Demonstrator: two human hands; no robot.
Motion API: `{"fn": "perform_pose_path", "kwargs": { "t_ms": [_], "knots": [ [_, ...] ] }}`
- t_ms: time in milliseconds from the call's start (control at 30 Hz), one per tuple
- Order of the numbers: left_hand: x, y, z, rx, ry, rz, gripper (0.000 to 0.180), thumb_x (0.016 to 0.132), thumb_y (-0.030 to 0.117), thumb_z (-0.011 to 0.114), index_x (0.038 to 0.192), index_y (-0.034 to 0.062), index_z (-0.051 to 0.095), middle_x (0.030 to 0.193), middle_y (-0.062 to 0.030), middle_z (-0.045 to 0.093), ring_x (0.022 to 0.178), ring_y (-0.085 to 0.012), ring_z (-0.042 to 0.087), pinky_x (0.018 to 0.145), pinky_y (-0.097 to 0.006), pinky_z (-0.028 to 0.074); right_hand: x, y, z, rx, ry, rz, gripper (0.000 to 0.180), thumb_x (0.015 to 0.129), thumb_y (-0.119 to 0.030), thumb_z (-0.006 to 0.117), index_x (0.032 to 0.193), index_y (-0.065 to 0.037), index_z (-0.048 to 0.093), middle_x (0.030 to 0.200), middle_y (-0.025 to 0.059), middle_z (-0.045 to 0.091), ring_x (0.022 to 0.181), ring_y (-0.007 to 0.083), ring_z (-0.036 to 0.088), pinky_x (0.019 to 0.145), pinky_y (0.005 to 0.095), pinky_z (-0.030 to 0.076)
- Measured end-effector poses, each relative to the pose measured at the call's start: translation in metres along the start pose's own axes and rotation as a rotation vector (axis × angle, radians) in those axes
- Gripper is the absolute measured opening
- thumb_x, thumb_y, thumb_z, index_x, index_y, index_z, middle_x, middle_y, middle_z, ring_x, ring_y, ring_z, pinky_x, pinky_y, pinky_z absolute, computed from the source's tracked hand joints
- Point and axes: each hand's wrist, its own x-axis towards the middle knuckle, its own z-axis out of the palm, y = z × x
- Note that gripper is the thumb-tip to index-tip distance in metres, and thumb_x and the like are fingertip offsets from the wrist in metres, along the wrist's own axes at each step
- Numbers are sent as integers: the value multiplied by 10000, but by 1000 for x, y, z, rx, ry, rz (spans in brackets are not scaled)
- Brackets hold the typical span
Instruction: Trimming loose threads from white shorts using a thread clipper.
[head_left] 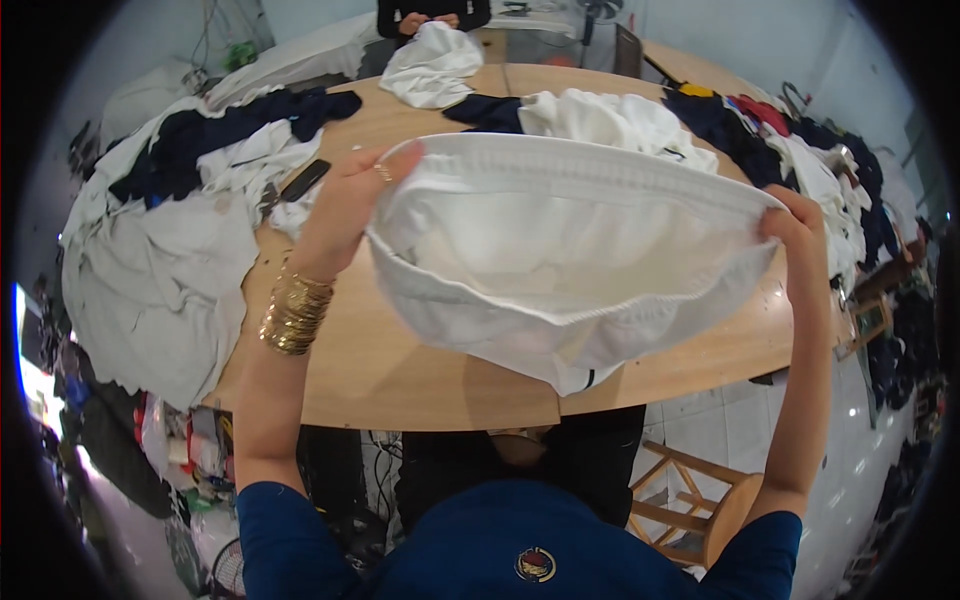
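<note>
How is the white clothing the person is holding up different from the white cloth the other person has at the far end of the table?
The held white garment is stretched wide between the left hand and right hand, above the table; the far white cloth lies bunched in a heap on the tabletop. The held garment shows a ribbed elastic band along its edge; the far cloth shows only crumpled folds. Both are white fabric, each with hands on it.

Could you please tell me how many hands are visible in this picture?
3: the left hand and right hand stretch a white garment; another person's hands, clasped, count as one; more may be hidden.
</note>
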Motion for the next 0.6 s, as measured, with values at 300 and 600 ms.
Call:
{"fn": "perform_pose_path", "kwargs": {
  "t_ms": [300,600],
  "knots": [
    [-7,-3,4,-83,-98,-21,319,908,289,531,1025,7,622,877,3,640,739,-39,570,670,-193,453,-1,5,8,54,-61,59,174,605,-95,469,671,15,587,574,-15,507,566,61,436,562,209,304],
    [-9,-4,18,-30,-89,6,320,920,280,513,1058,5,600,876,19,621,757,-32,557,664,-192,448,-14,12,2,99,-112,99,145,608,-95,479,653,7,572,598,-15,518,591,71,451,581,216,327]
  ]
}}
